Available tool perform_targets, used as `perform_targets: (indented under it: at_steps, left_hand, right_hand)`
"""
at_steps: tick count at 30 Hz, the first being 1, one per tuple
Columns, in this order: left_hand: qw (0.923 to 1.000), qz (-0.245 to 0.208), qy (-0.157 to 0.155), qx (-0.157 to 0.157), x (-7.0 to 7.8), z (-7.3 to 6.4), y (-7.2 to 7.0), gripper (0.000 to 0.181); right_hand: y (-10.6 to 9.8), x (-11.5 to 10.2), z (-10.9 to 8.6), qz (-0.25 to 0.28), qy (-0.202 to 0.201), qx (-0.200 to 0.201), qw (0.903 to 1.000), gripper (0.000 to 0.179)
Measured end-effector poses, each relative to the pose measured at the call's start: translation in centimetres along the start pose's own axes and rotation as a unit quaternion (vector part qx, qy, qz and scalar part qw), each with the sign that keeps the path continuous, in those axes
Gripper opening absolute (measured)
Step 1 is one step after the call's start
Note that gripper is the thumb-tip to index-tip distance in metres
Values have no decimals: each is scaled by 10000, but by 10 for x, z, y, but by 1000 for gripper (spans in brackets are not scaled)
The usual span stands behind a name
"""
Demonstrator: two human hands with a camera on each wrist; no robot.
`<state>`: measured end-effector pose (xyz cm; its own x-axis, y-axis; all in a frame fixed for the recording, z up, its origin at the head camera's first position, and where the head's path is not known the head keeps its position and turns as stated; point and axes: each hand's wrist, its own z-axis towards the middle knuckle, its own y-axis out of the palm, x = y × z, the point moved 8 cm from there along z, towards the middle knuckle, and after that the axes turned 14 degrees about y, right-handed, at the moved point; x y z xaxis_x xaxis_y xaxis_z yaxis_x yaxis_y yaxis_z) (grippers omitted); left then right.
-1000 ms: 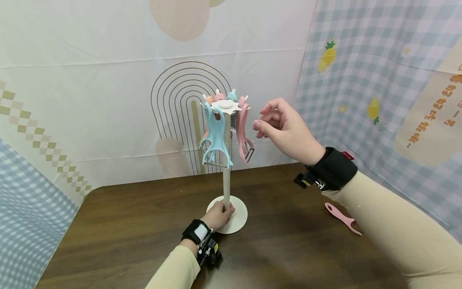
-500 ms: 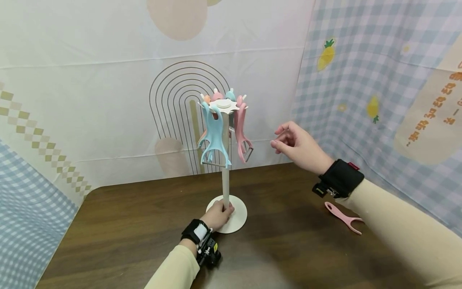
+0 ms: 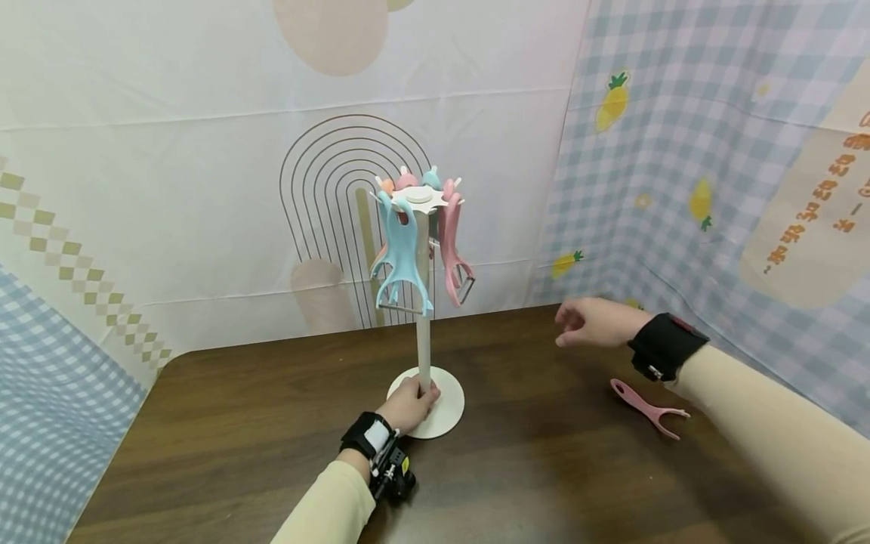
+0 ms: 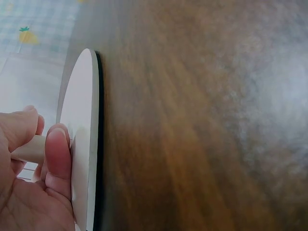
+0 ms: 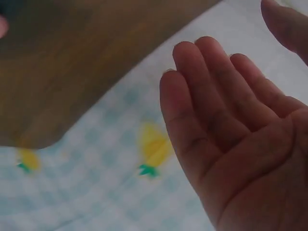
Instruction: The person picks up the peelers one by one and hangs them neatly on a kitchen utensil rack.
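Observation:
My left hand (image 3: 409,406) grips the pole of a white rack (image 3: 451,403) just above its round base; in the left wrist view its fingers (image 4: 57,149) curl round the pole beside the base disc (image 4: 84,115). Several peelers hang from the rack's top, among them a light-blue peeler (image 3: 402,257) in front and a pink peeler (image 3: 451,253) on the right. My right hand (image 3: 598,323) hovers above the table at the right, holding nothing; the right wrist view shows its bare palm (image 5: 260,159) and extended fingers. Near it, a loose pink peeler (image 3: 642,406) lies on the table.
The dark wooden table (image 3: 258,423) meets a white printed cloth (image 3: 170,211) at the back. A blue checked cloth (image 3: 680,136) hangs along the right side, close to my right hand.
My right hand has moved away from the hanging pink peeler, down and to the right toward the loose one. My left hand stays on the pole.

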<state>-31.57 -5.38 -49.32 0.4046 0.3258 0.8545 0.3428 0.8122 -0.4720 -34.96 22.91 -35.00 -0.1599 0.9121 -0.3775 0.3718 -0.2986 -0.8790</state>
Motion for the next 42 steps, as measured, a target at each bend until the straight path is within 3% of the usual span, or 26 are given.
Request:
perform_targets:
  at_steps: [15,25,42]
  left_hand:
    - [10000,62,-63,-32,2,2,1,14]
    - [9999,45,-90,-65,-1,3,1,14]
    - [9999,117,-46,-98,0,0,-1,14]
  right_hand:
    - [40,86,-15,-899,753,-196,9929,47]
    - [56,134,-19,-1145,1126,-95,9870,34]
    - [70,136,-24,-1038,1247,-162,9866,30]
